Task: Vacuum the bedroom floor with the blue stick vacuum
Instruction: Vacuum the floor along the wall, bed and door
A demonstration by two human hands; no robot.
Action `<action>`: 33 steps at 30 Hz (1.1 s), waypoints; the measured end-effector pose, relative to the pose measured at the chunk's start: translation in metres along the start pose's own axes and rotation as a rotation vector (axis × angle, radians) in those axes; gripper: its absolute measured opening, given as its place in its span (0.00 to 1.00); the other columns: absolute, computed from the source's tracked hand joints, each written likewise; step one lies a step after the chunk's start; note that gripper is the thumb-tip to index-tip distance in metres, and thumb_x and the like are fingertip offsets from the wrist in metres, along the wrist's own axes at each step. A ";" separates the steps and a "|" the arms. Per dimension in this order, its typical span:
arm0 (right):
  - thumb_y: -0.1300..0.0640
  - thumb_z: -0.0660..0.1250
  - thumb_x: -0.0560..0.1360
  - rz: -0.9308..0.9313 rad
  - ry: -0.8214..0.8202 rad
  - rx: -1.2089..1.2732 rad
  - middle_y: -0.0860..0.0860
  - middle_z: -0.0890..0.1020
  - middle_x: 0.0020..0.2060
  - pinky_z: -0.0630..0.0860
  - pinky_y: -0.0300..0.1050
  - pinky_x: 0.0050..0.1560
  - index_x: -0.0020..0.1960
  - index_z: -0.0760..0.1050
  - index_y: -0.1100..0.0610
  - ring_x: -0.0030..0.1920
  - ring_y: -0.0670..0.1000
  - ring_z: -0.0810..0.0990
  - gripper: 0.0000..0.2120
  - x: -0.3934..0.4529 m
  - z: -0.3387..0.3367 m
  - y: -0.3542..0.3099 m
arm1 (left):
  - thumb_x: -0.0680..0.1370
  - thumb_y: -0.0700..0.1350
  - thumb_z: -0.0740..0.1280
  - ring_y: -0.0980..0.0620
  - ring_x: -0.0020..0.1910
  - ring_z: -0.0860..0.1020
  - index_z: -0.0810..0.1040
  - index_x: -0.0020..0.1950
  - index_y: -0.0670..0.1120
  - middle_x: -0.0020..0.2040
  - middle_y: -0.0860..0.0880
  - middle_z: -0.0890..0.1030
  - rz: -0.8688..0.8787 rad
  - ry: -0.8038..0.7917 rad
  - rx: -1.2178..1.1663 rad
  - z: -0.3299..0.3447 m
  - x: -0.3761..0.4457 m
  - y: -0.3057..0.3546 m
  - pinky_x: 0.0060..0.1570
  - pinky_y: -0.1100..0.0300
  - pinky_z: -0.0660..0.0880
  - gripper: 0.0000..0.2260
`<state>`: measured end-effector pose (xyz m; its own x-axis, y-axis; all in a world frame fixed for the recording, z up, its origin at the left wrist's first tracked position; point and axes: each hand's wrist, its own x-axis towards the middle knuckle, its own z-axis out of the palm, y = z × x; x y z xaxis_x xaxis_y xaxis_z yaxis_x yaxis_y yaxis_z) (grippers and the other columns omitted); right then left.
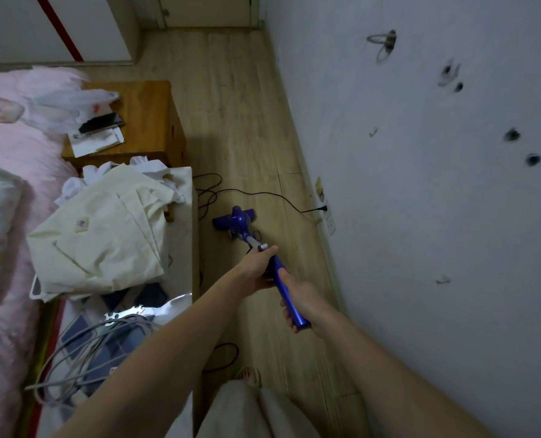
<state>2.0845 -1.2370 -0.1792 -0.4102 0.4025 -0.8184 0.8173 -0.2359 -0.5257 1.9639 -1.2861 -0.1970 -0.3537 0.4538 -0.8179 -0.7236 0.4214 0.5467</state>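
Observation:
The blue stick vacuum [240, 222] stands with its floor head on the wooden floor [231, 105], between a low white unit and the wall. Its handle slants back toward me. My left hand [258, 268] grips the upper shaft just below a grey fitting. Lower on the blue handle, my right hand [301, 298] wraps around the grip near its end. A black power cord [263, 194] runs from beside the vacuum head across the floor to a wall socket [323, 208].
A low white unit [180, 235] piled with cream cloth and grey cables lines the left side. Behind it stands a wooden nightstand [150, 121]. A pink bed [13, 147] fills the far left. The white wall [421, 184] bounds the right. My sandalled foot [249, 376] is below.

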 end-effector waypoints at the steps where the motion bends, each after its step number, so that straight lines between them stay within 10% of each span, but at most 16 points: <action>1: 0.33 0.54 0.78 0.001 -0.003 -0.006 0.53 0.78 0.31 0.73 0.39 0.25 0.47 0.74 0.60 0.25 0.48 0.76 0.29 -0.005 -0.003 0.004 | 0.81 0.47 0.62 0.40 0.58 0.79 0.67 0.66 0.43 0.55 0.39 0.78 -0.007 -0.001 -0.006 0.004 -0.005 -0.004 0.42 0.53 0.78 0.16; 15: 0.37 0.52 0.80 -0.021 0.033 -0.052 0.53 0.77 0.29 0.71 0.39 0.24 0.42 0.73 0.61 0.24 0.48 0.74 0.28 -0.132 -0.044 0.077 | 0.80 0.44 0.64 0.46 0.44 0.78 0.69 0.44 0.42 0.44 0.43 0.77 -0.004 0.047 -0.086 0.073 -0.104 -0.094 0.49 0.51 0.76 0.08; 20: 0.39 0.53 0.81 0.006 0.032 0.027 0.54 0.77 0.30 0.71 0.38 0.22 0.50 0.73 0.63 0.26 0.48 0.75 0.27 -0.173 -0.049 0.103 | 0.79 0.49 0.65 0.48 0.42 0.79 0.73 0.57 0.39 0.46 0.43 0.79 -0.001 0.001 0.007 0.087 -0.135 -0.124 0.34 0.58 0.78 0.14; 30: 0.43 0.53 0.82 -0.008 -0.002 0.373 0.53 0.77 0.34 0.74 0.36 0.25 0.61 0.67 0.59 0.27 0.47 0.75 0.20 -0.203 0.024 0.134 | 0.80 0.50 0.63 0.50 0.40 0.79 0.70 0.65 0.37 0.46 0.42 0.79 -0.049 -0.144 0.153 0.035 -0.168 -0.144 0.43 0.56 0.77 0.20; 33: 0.42 0.54 0.82 -0.016 0.022 0.453 0.55 0.81 0.42 0.81 0.43 0.42 0.61 0.69 0.59 0.36 0.50 0.81 0.21 -0.192 0.052 0.127 | 0.81 0.51 0.61 0.52 0.35 0.79 0.73 0.60 0.37 0.41 0.44 0.78 -0.058 -0.148 0.194 0.019 -0.170 -0.136 0.38 0.60 0.77 0.18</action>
<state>2.2461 -1.3906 -0.1014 -0.4089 0.4271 -0.8065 0.5494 -0.5905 -0.5912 2.1339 -1.4056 -0.1290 -0.2135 0.5286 -0.8216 -0.6080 0.5864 0.5353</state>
